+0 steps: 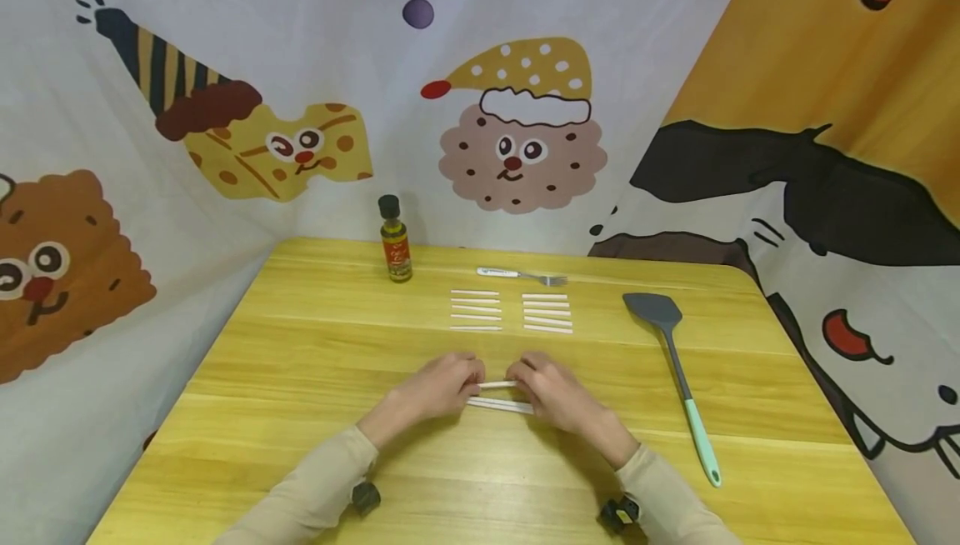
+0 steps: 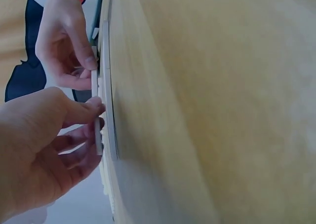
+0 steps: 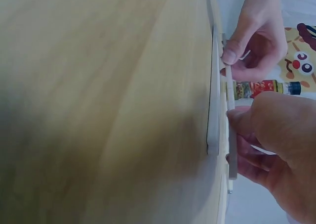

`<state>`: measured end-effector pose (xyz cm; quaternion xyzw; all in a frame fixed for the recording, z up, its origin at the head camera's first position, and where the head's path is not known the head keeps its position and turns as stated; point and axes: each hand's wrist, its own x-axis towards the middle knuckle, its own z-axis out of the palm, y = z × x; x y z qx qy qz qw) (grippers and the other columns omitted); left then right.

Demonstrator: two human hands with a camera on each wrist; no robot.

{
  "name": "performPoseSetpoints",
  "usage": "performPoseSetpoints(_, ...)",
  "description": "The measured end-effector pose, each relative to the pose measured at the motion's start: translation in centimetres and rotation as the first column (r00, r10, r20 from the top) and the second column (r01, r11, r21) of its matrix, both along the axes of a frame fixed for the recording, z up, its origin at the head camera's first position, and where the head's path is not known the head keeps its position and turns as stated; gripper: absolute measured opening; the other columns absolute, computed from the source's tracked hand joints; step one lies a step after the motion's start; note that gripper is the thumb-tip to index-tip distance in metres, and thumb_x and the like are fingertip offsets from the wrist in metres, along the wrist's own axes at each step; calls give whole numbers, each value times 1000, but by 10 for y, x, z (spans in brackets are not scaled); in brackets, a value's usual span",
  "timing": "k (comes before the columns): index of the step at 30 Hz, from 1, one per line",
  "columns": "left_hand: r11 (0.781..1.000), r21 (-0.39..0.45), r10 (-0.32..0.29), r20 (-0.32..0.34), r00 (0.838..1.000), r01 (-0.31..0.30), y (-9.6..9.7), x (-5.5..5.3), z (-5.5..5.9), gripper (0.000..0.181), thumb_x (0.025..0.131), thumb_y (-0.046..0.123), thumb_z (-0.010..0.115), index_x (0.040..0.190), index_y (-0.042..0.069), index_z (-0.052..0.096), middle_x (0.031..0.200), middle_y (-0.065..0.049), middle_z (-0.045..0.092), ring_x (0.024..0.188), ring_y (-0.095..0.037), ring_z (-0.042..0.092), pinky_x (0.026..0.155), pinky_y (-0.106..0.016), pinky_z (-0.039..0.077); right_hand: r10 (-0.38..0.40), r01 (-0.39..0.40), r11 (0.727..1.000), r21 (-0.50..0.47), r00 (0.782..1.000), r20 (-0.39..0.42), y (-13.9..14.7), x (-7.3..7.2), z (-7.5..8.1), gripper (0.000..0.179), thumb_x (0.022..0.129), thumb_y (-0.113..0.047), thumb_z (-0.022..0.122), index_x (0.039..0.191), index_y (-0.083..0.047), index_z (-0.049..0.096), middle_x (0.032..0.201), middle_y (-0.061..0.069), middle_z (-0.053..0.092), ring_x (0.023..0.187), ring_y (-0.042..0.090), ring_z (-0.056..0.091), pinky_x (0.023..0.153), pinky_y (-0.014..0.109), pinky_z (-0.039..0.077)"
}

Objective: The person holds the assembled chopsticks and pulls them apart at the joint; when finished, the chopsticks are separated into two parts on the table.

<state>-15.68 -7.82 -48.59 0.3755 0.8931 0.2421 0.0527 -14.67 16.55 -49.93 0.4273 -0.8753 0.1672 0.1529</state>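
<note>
A thin pale stick spans the gap between both hands, held level just above the table. The left hand pinches one end between thumb and fingers. At the other end, the right hand pinches it in the same way. In the left wrist view, the held stick runs past both thumbs. A little nearer the body, a couple of similar sticks lie side by side on the wood, their right ends beside the right hand. The right wrist view shows a lying stick next to the raised one.
Beyond the hands, several pale sticks lie in a left column and a right column. A fork with a white handle lies behind them. A dark-capped bottle stands at the back left. A spatula lies at right on the table.
</note>
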Motion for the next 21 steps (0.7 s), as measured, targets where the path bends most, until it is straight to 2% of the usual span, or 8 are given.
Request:
performPoseSetpoints(3, 1000, -2, -6, -74, 997, 6, -1, 1, 2, 5, 94, 5, 68, 93, 11, 68, 89, 3, 61, 74, -5, 53, 65, -14, 50, -11, 11, 1000, 5, 1000, -21, 2, 0, 2, 15, 86, 5, 72, 97, -5, 70, 97, 6, 66, 90, 19, 64, 78, 29, 59)
performPoseSetpoints(8, 1000, -21, -17, -183, 983, 14, -3, 3, 8, 4, 93, 6, 69, 91, 9, 68, 89, 2, 60, 76, -7, 56, 68, -13, 52, -9, 10, 1000, 22, 999, -41, 4, 0, 6, 16, 85, 7, 71, 95, -4, 68, 98, 5, 66, 90, 18, 63, 78, 27, 59)
performPoseSetpoints(13, 1000, -23, -16, -211, 977, 11, -3, 4, 12, 3, 94, 6, 69, 91, 9, 68, 89, 2, 60, 76, -8, 57, 68, -12, 52, 23, -22, 1000, 19, 997, -77, 7, 0, 10, 17, 83, 8, 73, 95, -4, 68, 98, 5, 64, 89, 18, 62, 75, 26, 58)
performPoseSetpoints(21, 1000, -25, -16, -253, 967, 10, -2, 7, 15, 5, 91, 5, 71, 90, 8, 68, 87, 1, 60, 75, -7, 56, 67, -11, 51, 41, -39, 997, 59, 998, -37, 10, 2, 19, 9, 91, 1, 69, 98, -5, 68, 100, 4, 62, 92, 16, 60, 78, 25, 57)
